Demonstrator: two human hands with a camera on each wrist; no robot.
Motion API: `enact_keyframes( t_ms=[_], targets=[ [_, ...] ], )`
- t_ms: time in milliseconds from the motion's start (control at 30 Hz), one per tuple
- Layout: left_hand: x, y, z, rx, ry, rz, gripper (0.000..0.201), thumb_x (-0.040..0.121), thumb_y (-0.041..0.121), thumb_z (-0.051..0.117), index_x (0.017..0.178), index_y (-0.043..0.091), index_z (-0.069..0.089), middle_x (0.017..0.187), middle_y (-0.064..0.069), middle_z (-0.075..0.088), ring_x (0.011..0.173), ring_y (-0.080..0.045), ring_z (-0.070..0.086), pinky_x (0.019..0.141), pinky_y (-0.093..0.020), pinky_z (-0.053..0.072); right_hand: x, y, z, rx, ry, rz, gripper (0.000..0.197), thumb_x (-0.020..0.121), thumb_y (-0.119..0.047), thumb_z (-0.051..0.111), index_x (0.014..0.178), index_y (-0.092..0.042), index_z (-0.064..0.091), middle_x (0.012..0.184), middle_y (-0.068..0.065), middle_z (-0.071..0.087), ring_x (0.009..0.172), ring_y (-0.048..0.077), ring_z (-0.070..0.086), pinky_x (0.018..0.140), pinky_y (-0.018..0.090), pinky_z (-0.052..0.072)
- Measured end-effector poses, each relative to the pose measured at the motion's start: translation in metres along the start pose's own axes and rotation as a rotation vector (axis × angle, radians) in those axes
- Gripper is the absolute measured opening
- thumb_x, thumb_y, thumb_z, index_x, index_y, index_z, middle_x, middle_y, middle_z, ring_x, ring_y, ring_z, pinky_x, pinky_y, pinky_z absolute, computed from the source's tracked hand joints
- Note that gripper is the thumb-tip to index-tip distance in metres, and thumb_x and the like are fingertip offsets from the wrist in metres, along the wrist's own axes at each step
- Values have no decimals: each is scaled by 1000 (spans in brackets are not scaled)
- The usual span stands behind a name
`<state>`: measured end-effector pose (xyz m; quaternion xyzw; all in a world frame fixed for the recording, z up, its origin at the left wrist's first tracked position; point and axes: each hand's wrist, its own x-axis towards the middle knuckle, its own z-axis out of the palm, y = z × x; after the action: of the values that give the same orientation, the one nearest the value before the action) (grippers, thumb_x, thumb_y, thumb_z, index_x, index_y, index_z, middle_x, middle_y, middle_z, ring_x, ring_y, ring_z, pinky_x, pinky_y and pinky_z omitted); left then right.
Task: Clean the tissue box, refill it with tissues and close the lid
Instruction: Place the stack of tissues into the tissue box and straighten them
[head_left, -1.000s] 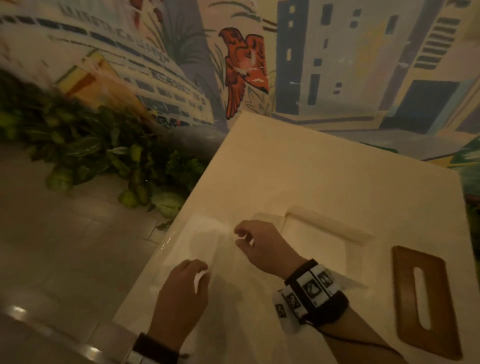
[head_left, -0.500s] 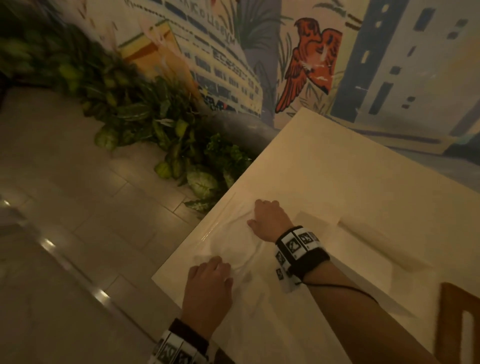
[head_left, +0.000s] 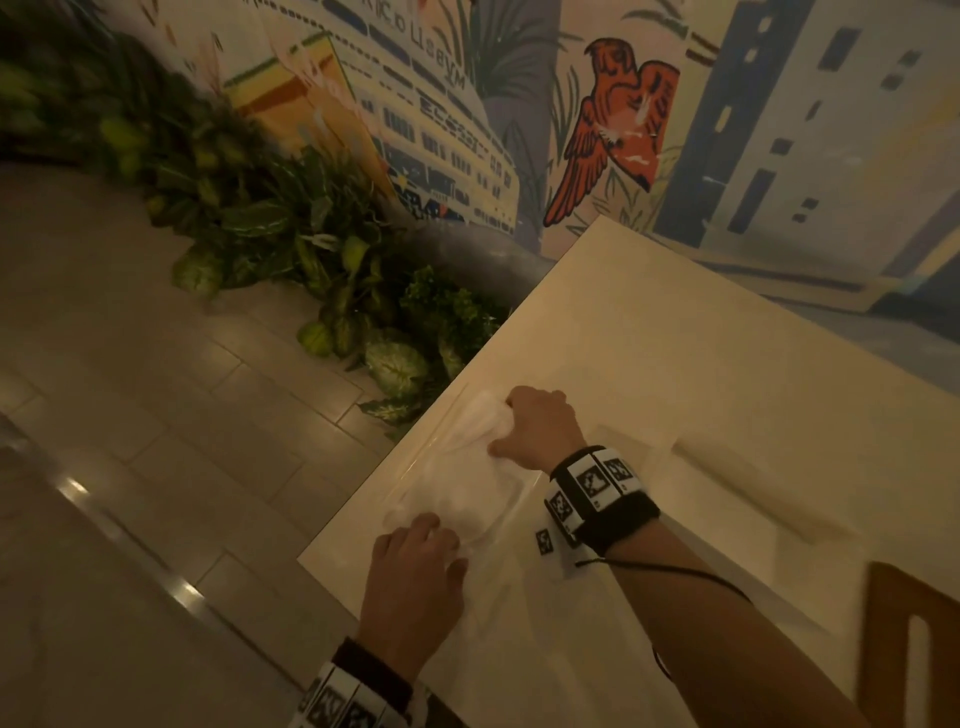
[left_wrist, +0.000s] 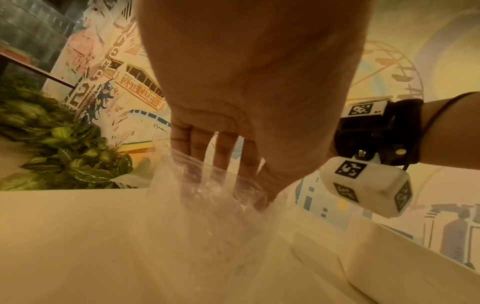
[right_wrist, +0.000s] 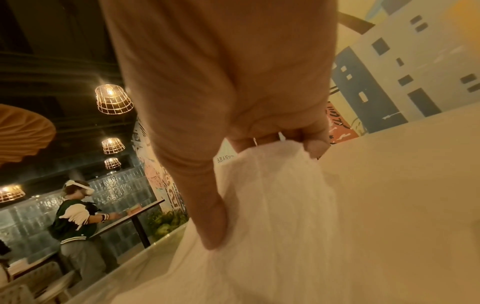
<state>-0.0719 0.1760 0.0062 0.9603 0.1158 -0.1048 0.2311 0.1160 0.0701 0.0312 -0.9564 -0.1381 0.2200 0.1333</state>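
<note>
Both hands reach down near the cream table's (head_left: 701, 374) left corner. The right hand (head_left: 540, 431) clutches white tissues (right_wrist: 280, 185); the left hand (head_left: 415, 577) pinches their clear plastic wrapper (left_wrist: 207, 197).

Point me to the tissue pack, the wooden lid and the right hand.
Tissue pack (head_left: 457, 483): head view, middle of wrapped pack.
Wooden lid (head_left: 883, 649): head view, left border beside slot.
Right hand (head_left: 537, 431): head view, back of hand.
</note>
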Motion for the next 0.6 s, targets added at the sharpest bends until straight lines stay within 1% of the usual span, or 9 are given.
enact_keyframes(
  t_ms=[67,133,167,233,367,433,500,567,600],
  targets=[
    [1,0,0,7,-2,-3,26,95,42,49,116,32,59,139,10,47,123,-8,46,111,-31,26,-2,-1,-3,83,-16,-9,51,72,-33,77,112,-15,53,111,6,58,101,25,49,82,34,44],
    [1,0,0,9,-11,-3,27,95,43,48,116,32,60,139,10,48,123,-8,46,111,-32,27,-4,-1,-6,206,-54,-13,47,70,-26,80,106,-15,52,106,4,55,92,20,49,74,29,41],
    [2,0,0,8,-16,-3,27,94,43,48,116,33,60,139,10,48,123,-8,46,111,-32,27,-6,0,-8,247,-78,-8,46,69,-25,81,103,-16,51,103,2,53,89,18,49,72,27,39],
    [2,0,0,5,-31,-4,27,94,44,49,115,33,61,139,9,47,123,-8,45,112,-34,28,-6,2,-12,291,-126,21,48,69,-27,82,102,-18,49,102,1,51,90,18,49,74,28,41],
    [3,2,-1,6,-47,-9,28,93,46,50,113,32,63,138,9,48,121,-8,46,113,-34,28,-6,8,-19,361,-175,99,64,68,-29,84,119,-15,47,116,4,52,101,21,51,87,34,45],
    [4,1,-1,-9,-53,-17,28,93,46,51,111,31,65,137,9,49,120,-7,47,112,-33,28,-8,10,-22,401,-169,108,66,67,-28,85,120,-15,48,117,4,52,102,23,51,89,36,47],
    [4,-1,-4,-73,-40,-22,24,91,44,56,105,29,68,130,10,53,115,-7,50,109,-33,33,-15,7,-28,443,-162,95,55,67,-26,84,110,-15,52,108,3,55,96,22,54,85,35,49],
    [4,-3,-10,-176,0,-24,17,88,42,62,92,29,70,115,11,59,102,-6,55,102,-32,42,-24,5,-36,458,-146,57,47,66,-26,84,104,-12,59,103,4,60,92,22,58,84,37,53],
    [4,-4,-14,-223,26,-16,13,87,41,64,86,29,70,105,12,62,94,-5,56,96,-31,46,-29,3,-40,456,-132,28,44,66,-27,84,102,-11,63,101,5,63,90,23,60,84,39,54]
  ],
)
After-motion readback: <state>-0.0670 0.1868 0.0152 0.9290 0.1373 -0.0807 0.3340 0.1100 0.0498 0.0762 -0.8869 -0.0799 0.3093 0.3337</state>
